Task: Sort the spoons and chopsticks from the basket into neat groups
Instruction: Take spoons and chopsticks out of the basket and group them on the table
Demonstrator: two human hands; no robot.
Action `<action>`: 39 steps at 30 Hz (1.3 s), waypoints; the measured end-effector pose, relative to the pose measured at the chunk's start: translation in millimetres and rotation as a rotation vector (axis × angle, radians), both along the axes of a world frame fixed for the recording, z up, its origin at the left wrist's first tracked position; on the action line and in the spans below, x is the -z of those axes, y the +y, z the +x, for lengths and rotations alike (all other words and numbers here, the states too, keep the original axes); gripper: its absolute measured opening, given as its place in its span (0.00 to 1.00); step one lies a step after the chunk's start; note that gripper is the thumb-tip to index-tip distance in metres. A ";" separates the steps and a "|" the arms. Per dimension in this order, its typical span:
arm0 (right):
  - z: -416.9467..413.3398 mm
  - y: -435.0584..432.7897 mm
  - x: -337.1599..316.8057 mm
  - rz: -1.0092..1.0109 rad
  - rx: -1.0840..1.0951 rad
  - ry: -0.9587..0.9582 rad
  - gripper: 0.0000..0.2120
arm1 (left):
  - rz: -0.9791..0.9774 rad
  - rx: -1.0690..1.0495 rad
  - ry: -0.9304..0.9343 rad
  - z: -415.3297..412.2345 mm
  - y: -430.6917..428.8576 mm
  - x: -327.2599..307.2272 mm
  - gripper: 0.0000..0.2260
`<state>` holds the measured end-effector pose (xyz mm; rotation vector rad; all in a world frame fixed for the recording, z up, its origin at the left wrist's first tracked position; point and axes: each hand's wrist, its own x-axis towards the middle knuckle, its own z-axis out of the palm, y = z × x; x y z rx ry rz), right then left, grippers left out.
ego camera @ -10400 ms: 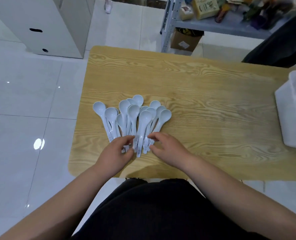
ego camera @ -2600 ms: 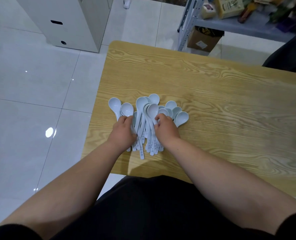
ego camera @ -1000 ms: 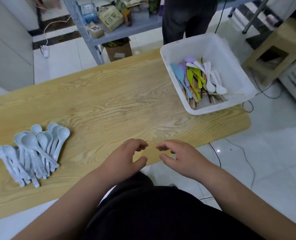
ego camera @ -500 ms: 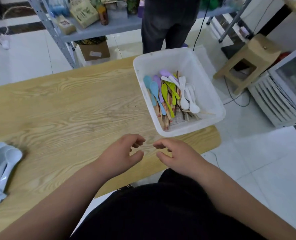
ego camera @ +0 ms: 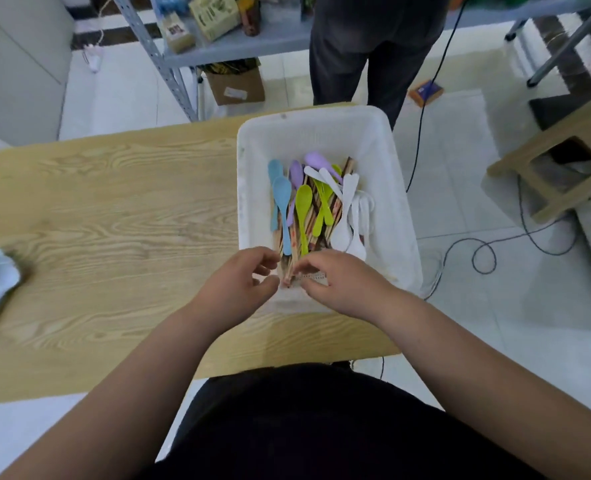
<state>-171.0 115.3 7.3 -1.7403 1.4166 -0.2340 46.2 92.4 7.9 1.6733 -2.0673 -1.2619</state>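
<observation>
Now chopstick ends (ego camera: 286,271) in the basket (ego camera: 245,202) between loosely curled left fingers (ego camera: 264,259) and right fingers (ego camera: 308,266), grip unclear.

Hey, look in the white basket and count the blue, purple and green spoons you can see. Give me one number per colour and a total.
blue spoons: 2
purple spoons: 2
green spoons: 3
Total: 7 in view; more may lie hidden underneath.
</observation>
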 end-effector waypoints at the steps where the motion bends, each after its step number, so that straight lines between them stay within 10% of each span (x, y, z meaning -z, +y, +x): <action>1: -9.5 -5.1 2.9 -0.002 -0.005 0.008 0.13 | -0.005 -0.020 -0.008 -11.6 -1.6 3.0 0.13; 15: -77.3 -41.3 59.9 -0.163 -0.386 0.628 0.18 | 0.176 0.024 -0.208 -66.1 -15.9 50.4 0.13; 24: -43.4 -34.3 10.4 -0.150 0.200 -0.092 0.11 | 0.102 0.000 -0.036 -79.2 -21.6 55.2 0.23; 31: -20.0 -46.0 -3.9 0.130 0.470 -0.479 0.09 | -0.019 -0.074 0.145 -80.2 -35.1 53.1 0.07; 39: -72.3 -108.0 46.8 -0.193 -0.503 0.752 0.28 | 0.421 -0.639 0.436 -69.6 -36.0 34.2 0.05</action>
